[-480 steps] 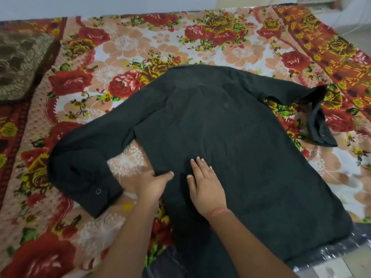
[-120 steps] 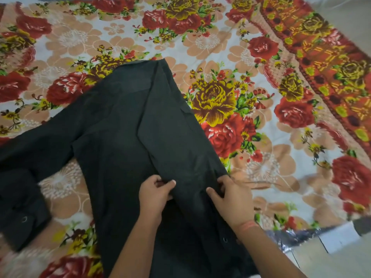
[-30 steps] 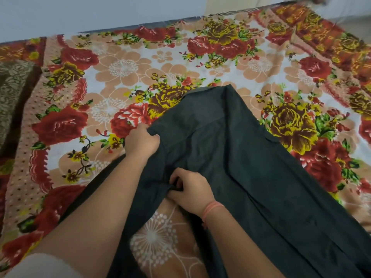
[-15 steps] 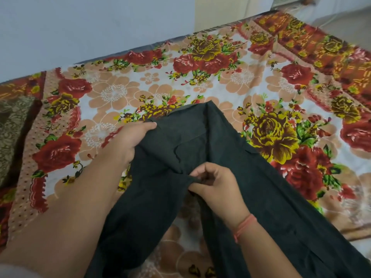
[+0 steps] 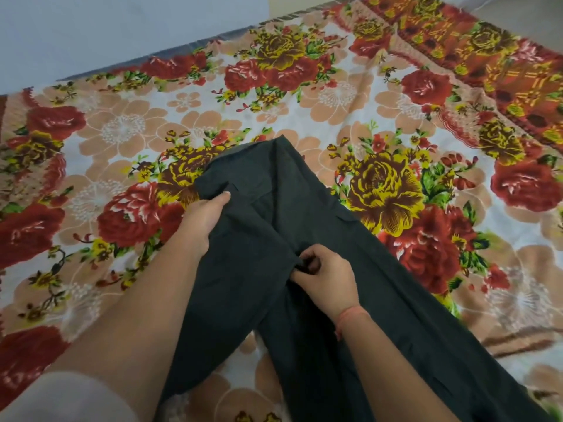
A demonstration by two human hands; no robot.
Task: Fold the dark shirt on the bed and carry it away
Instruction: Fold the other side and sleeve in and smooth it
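The dark shirt (image 5: 304, 208) lies on the floral bed sheet (image 5: 122, 132), narrowed into a long strip that runs from the middle toward the lower right. Its right side is folded inward. My left hand (image 5: 202, 222) grips the left shoulder near the collar and holds that edge over the body. My right hand (image 5: 324, 277) pinches the fabric lower down, at the seam where the left sleeve meets the body. The left sleeve hangs down between my forearms toward the bottom edge.
A pale wall (image 5: 106, 25) runs along the far edge of the bed. The sheet's orange patterned border (image 5: 487, 56) lies at the upper right. A strip of floor (image 5: 542, 16) shows beyond that border.
Both hands have carried the shirt's left shoulder and sleeve inward over the body. The left hand has moved right with the shoulder; the shirt is narrower than a second ago.
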